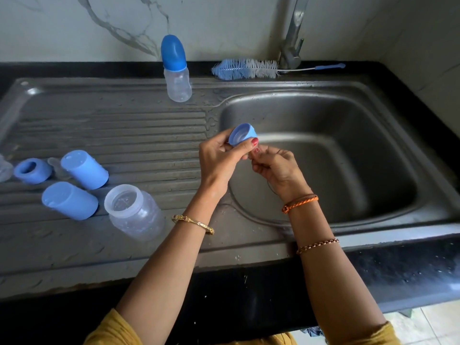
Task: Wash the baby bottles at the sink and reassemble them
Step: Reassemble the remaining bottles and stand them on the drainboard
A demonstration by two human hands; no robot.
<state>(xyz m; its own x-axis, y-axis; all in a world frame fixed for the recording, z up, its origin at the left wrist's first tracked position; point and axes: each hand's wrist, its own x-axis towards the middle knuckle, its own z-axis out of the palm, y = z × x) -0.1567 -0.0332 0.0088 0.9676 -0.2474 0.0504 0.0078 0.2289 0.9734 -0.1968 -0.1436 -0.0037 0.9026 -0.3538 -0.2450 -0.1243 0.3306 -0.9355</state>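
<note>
While parts drain on ribbed drainboard (112,135), I hold both hands over sink basin (348,155) so drips fall in. Left hand (219,158) fingers curl round blue collar ring (242,134), open side up. Right hand (276,168) fingers pinch clear teat (257,152), likely feeding it into ring. One finished bottle (176,70) stands upright behind; open bottle (134,211) waits near left forearm, both wrists bent inward.

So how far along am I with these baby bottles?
One bottle stands assembled and capped by the wall. Your left hand holds a blue collar while the right hand pinches a clear teat. Left: the open bottle, two caps and another collar.
</note>
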